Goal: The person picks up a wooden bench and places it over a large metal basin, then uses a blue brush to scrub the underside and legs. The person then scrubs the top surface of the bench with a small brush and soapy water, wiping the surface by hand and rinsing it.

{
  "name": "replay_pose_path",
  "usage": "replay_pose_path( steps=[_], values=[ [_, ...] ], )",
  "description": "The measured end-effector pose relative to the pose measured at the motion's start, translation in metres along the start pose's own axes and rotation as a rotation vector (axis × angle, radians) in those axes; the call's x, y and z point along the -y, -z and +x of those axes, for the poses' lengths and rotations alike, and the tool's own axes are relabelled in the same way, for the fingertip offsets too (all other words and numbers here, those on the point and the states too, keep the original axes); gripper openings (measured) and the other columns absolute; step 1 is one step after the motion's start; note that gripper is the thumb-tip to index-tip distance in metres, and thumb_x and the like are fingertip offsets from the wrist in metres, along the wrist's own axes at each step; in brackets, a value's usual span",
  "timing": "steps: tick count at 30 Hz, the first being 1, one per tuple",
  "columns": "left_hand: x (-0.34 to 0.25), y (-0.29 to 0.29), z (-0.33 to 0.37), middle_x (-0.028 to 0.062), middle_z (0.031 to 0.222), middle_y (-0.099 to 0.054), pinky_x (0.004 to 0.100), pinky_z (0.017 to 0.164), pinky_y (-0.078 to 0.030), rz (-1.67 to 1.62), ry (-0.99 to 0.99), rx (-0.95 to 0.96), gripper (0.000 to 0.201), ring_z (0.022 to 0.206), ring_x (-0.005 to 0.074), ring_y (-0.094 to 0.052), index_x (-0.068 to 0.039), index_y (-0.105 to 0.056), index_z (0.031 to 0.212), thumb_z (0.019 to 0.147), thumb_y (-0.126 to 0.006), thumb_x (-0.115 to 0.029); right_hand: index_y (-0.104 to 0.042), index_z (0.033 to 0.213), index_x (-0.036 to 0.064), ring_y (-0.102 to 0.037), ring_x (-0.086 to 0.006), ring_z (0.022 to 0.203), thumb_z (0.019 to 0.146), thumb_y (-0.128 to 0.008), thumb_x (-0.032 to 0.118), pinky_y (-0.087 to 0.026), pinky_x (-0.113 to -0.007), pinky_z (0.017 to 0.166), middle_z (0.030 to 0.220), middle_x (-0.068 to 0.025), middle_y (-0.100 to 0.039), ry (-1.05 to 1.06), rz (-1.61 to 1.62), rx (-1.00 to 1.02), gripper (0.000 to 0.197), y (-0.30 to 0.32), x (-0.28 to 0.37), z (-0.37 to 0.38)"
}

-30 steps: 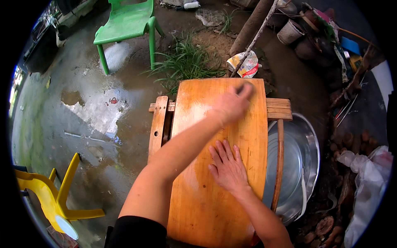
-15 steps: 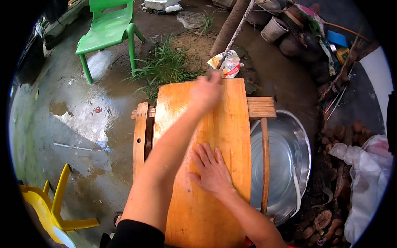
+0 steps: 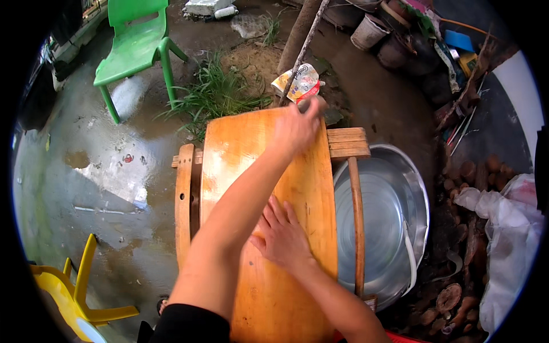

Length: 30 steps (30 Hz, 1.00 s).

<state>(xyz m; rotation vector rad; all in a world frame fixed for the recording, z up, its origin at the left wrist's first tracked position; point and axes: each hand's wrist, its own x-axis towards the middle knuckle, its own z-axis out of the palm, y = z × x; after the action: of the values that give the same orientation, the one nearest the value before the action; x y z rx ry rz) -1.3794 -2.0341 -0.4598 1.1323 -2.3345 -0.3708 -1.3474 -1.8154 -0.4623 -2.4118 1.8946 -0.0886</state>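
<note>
A curved, honey-coloured wooden board [image 3: 286, 297] lies in front of me with a glossy, wet-looking surface. My left hand [image 3: 297, 126] is at the board's far right corner, its fingers curled and slightly blurred. A small greyish thing shows at those fingers, too unclear to name. Nearer to me, my right hand [image 3: 284, 237] lies flat on the middle of the board with fingers spread, holding nothing. My left forearm crosses the board above it. Just beyond the far edge is a crumpled white and yellow plastic pouch [image 3: 300, 83].
Wooden slats [image 3: 349, 142] and a round wooden rod [image 3: 355, 223] flank the board's right side. A large metal basin [image 3: 420, 188] stands there. A green chair [image 3: 131, 48] is at far left, a yellow chair [image 3: 86, 286] at near left. Cut logs [image 3: 448, 298] lie at right.
My left hand has moved rightward along the board's far edge to the corner. My right hand stays flat on the board. The whole view has shifted slightly.
</note>
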Motion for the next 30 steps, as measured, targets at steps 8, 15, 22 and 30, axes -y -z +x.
replay_pose_path(
  steps=[8,15,22,30],
  values=[
    [0.005,0.033,-0.058,0.0242,0.102,-0.054,0.0499,0.071,-0.052,-0.071,0.068,0.307,0.048,0.080,0.0416,-0.063,-0.028,-0.030,0.139,0.093,-0.046,-0.030,-0.049,0.130,0.0013,-0.031,-0.0293,0.135,0.089,-0.052,0.041,-0.022,-0.047,0.112,0.140,-0.0149,-0.042,-0.021,0.037,-0.048,0.057,-0.004,0.000,-0.003],
    [-0.013,0.029,-0.099,0.0254,0.105,-0.050,0.0476,0.071,-0.053,-0.007,0.043,0.261,0.054,0.080,0.0403,-0.062,-0.028,-0.027,0.141,0.093,-0.049,-0.035,-0.046,0.133,0.0011,-0.033,-0.0275,0.133,0.091,-0.046,0.043,-0.020,-0.045,0.113,0.138,-0.0106,-0.046,0.009,-0.141,0.101,0.059,-0.006,0.006,-0.006],
    [0.029,0.094,-0.300,0.0286,0.121,-0.048,0.0443,0.064,-0.056,0.082,0.356,0.376,0.057,0.081,0.0386,-0.063,-0.029,-0.025,0.147,0.094,-0.044,-0.039,-0.040,0.139,0.0028,-0.029,-0.0267,0.138,0.092,-0.051,0.040,-0.019,-0.043,0.114,0.145,-0.0133,-0.038,0.193,-0.051,0.122,0.061,-0.007,0.074,-0.114],
    [-0.090,0.108,-0.520,0.0290,0.109,-0.049,0.0475,0.056,-0.053,0.102,0.664,0.263,0.063,0.068,0.0423,-0.061,-0.022,-0.028,0.147,0.091,-0.050,-0.041,-0.044,0.136,0.0050,-0.029,-0.0255,0.139,0.088,-0.056,0.038,-0.020,-0.042,0.114,0.145,-0.0109,-0.039,0.216,0.084,0.238,0.060,-0.019,0.137,-0.222]
  ],
)
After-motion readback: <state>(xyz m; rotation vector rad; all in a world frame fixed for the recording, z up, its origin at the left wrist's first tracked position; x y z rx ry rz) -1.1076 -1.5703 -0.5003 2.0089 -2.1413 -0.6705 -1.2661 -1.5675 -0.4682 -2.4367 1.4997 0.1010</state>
